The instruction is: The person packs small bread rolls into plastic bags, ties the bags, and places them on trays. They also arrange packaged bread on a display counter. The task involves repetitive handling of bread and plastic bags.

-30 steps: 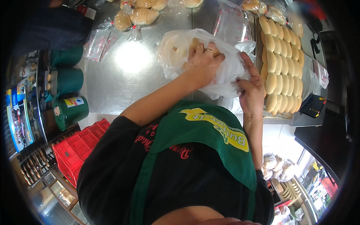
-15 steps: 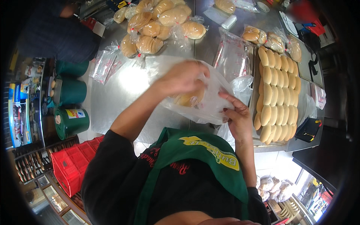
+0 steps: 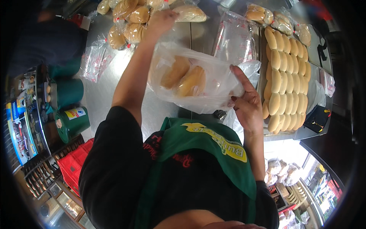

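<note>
A clear plastic bag (image 3: 217, 86) lies spread on the steel table before me, with two packs of bread (image 3: 191, 82) inside it. My right hand (image 3: 248, 105) grips the bag's mouth at its right side, thumb and forefinger apart along the rim. My left hand (image 3: 163, 23) reaches past the bag to the pile of bagged bread at the far side. Its fingers are curled closed at the near end of a bagged loaf (image 3: 190, 13); their grip is partly hidden.
A tray of long rolls (image 3: 286, 80) stands at the right. Flat plastic bags (image 3: 234, 38) lie beside it, and more bags (image 3: 95, 63) at the left. Green bins (image 3: 72, 124) and a red crate (image 3: 76, 164) flank the table's left. Another person (image 3: 42, 49) stands at far left.
My left hand has left the plastic bag and moved away to the bagged bread pile. Two packs now show in the bag. My right hand still keeps the bag's rim.
</note>
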`<state>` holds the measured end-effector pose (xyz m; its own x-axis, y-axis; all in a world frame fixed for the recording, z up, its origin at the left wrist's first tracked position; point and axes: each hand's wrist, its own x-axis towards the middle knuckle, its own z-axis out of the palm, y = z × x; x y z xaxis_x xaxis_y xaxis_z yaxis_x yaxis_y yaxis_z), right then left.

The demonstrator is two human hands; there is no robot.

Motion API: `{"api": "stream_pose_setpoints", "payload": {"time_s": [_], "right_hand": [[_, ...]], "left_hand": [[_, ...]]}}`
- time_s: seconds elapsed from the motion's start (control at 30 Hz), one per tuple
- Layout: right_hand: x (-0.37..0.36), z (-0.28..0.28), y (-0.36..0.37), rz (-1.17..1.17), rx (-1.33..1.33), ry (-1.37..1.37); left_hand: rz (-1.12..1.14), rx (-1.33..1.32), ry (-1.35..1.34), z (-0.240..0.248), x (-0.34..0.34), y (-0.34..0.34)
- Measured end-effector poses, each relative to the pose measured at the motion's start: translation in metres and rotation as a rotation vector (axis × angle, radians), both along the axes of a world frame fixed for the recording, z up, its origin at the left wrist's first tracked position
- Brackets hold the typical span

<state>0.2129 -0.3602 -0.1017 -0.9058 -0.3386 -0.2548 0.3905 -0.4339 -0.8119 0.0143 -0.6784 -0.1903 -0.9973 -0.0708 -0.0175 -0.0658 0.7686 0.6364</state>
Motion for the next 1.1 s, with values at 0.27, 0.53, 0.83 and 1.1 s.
{"api": "stream_pose_setpoints", "payload": {"time_s": [0.27,0.53,0.83,1.1], "right_hand": [[0.006,-0.009,-0.011,-0.018,-0.049,-0.086],[0.033,0.016,-0.021,0.044,0.076,0.127],[0.042,0.011,-0.007,-0.086,0.117,0.154],[0.050,0.009,0.004,-0.068,0.112,0.193]], "left_hand": [[-0.126,1.055,0.184,0.114,0.112,-0.007],[-0.239,0.258,0.099,0.060,0.163,0.092],[-0.658,-0.053,0.079,0.059,0.209,0.117],[-0.174,-0.723,0.096,0.006,0.033,0.026]]}}
